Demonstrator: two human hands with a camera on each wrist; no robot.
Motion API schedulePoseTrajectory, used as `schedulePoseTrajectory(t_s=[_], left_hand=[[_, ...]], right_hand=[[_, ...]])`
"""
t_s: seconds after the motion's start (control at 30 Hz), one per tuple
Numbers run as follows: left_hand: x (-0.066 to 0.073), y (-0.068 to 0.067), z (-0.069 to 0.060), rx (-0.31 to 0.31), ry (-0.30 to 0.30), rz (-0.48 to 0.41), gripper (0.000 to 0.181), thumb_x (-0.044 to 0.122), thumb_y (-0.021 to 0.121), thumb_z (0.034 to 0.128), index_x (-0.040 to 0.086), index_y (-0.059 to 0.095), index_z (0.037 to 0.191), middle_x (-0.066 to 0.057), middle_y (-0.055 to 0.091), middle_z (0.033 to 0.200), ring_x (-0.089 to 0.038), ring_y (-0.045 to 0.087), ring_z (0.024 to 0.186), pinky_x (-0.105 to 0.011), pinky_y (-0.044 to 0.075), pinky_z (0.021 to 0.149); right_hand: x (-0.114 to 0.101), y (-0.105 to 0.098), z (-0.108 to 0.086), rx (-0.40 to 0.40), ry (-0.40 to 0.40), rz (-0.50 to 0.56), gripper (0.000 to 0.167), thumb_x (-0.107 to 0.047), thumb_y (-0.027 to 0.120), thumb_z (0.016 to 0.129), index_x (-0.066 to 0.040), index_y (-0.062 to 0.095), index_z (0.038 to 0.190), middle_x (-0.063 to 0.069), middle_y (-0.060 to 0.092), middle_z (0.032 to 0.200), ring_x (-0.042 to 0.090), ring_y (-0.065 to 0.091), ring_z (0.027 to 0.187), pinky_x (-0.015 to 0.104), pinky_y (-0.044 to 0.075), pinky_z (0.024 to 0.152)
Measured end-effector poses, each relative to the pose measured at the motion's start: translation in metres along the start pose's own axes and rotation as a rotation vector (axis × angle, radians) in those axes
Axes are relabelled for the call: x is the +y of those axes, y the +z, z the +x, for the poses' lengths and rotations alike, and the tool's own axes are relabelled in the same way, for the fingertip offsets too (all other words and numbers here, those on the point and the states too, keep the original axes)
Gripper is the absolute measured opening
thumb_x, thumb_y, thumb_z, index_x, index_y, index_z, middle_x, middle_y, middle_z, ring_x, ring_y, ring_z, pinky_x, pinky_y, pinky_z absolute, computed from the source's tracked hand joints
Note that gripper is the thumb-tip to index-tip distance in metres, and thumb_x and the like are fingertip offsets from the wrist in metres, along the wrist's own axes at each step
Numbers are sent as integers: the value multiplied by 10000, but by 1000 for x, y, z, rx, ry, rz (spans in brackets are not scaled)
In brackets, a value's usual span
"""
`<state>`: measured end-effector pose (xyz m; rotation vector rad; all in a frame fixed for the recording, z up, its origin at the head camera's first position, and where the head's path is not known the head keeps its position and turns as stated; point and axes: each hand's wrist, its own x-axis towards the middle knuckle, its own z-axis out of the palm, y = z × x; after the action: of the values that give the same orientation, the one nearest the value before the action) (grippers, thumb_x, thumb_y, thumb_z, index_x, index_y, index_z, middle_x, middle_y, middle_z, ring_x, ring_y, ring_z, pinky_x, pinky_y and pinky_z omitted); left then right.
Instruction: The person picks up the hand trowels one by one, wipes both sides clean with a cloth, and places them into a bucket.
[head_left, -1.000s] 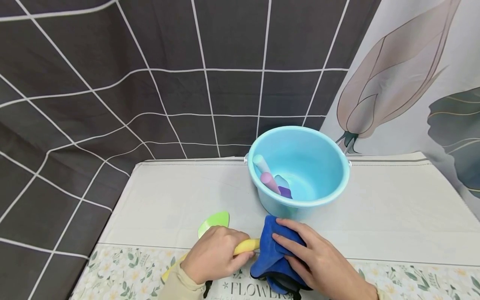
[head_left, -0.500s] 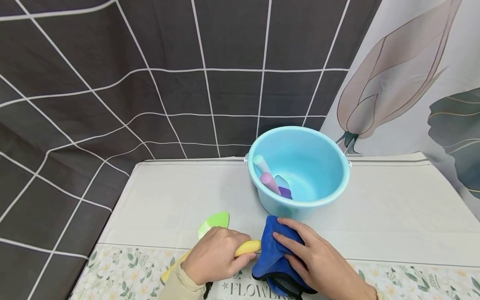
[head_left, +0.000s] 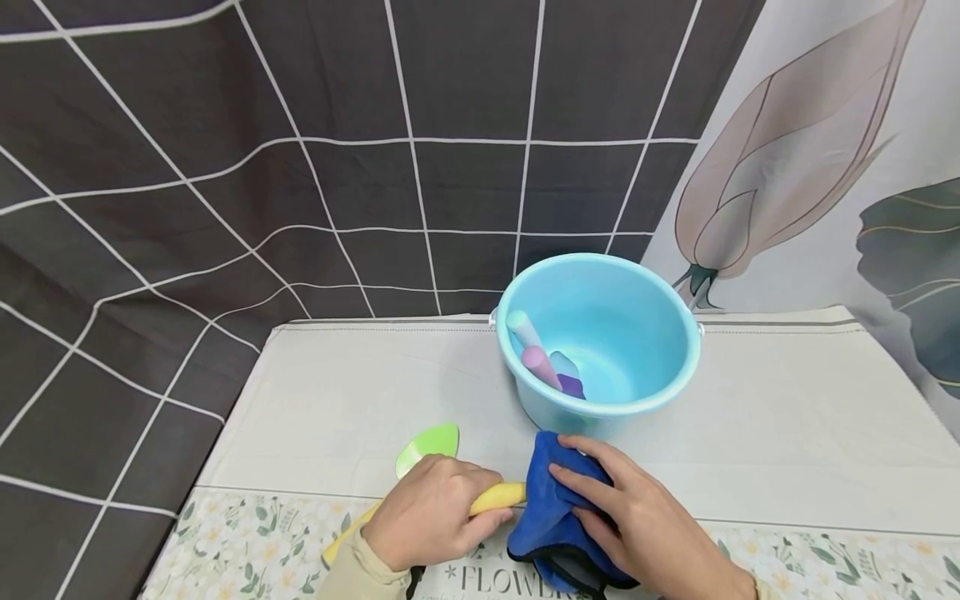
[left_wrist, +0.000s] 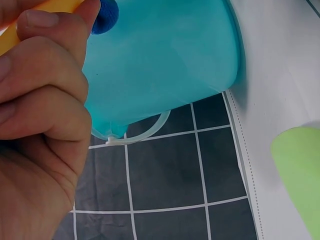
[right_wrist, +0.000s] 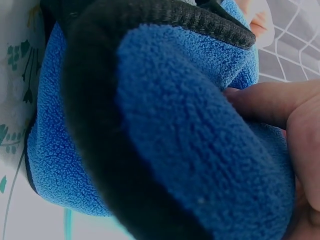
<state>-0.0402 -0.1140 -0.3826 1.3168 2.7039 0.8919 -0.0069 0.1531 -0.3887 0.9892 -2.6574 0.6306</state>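
Observation:
My left hand [head_left: 438, 510] grips a yellow handle [head_left: 498, 497], its fingers curled round it. The handle's right end goes into a blue cloth with black edging [head_left: 551, 517]; what it carries there is hidden. My right hand [head_left: 645, 517] holds the folded cloth around that end, fingers spread over its top. In the right wrist view a digit [right_wrist: 260, 102] presses into the fuzzy blue fabric. Behind my left hand lies a green blade [head_left: 429, 443] on the table. A yellow strip [head_left: 351, 533] shows beside my left wrist; whether it joins the green blade is hidden.
A light blue bucket [head_left: 600, 408] stands just beyond the cloth. Inside lean a pale blue handle [head_left: 523, 328] and a pink handle [head_left: 538, 364], with purple and blue parts below. A dark gridded curtain [head_left: 465, 183] hangs behind the white table cover [head_left: 360, 392].
The cloth and my right hand have shifted slightly right, and a little more of the yellow handle shows. My left hand keeps its grip, almost still.

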Motion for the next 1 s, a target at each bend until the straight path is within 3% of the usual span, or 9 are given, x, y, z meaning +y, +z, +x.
schedulePoseTrajectory(t_s=[0.5, 0.6, 0.7, 0.73, 0.8, 0.93, 1.0], left_hand=[[-2, -2, -1, 8, 23, -11, 246, 217, 722, 909, 210, 562, 722, 177, 419, 629, 90, 345, 540, -73, 284, 502], [-1, -3, 0, 7, 24, -13, 250, 217, 723, 907, 212, 558, 719, 175, 420, 628, 89, 346, 541, -73, 283, 502], [-1, -3, 0, 3, 19, -16, 245, 224, 719, 911, 211, 564, 722, 174, 429, 629, 88, 352, 543, -74, 286, 505], [-1, -3, 0, 2, 18, -15, 241, 231, 715, 915, 211, 568, 725, 173, 432, 630, 89, 353, 544, -74, 286, 506], [-1, -3, 0, 1, 16, -16, 235, 229, 716, 915, 209, 573, 729, 172, 435, 630, 87, 356, 544, -74, 287, 506], [-2, -4, -1, 7, 17, -15, 235, 225, 723, 911, 208, 572, 730, 170, 432, 631, 82, 357, 545, -76, 285, 506], [-3, -4, -2, 11, 17, -15, 234, 227, 724, 911, 208, 574, 732, 170, 431, 632, 81, 357, 546, -76, 285, 506]], right_hand=[[3, -1, 0, 8, -14, -5, 626, -116, 884, 739, -174, 666, 1323, 49, 480, 1464, 253, 580, 1232, 415, 561, 870], [5, -1, -1, 22, -34, 0, 425, -298, 733, 931, -179, 659, 1332, 52, 472, 1473, 259, 579, 1233, 419, 562, 868], [6, -1, -2, 30, -47, 1, 397, -381, 541, 1015, -186, 650, 1344, 51, 464, 1482, 260, 576, 1240, 419, 560, 872], [6, -1, -2, 31, -47, 1, 396, -378, 549, 1013, -187, 649, 1345, 50, 462, 1483, 259, 576, 1240, 417, 560, 872], [6, -1, -2, 29, -44, 3, 430, -281, 731, 933, -184, 650, 1344, 49, 461, 1484, 259, 575, 1241, 418, 560, 873], [6, -1, -1, 28, -34, 4, 687, -68, 891, 702, -182, 655, 1337, 46, 464, 1482, 253, 572, 1244, 413, 560, 873], [6, -1, -1, 32, -33, 7, 607, -122, 866, 773, -185, 655, 1338, 43, 466, 1481, 249, 572, 1245, 401, 557, 880]])
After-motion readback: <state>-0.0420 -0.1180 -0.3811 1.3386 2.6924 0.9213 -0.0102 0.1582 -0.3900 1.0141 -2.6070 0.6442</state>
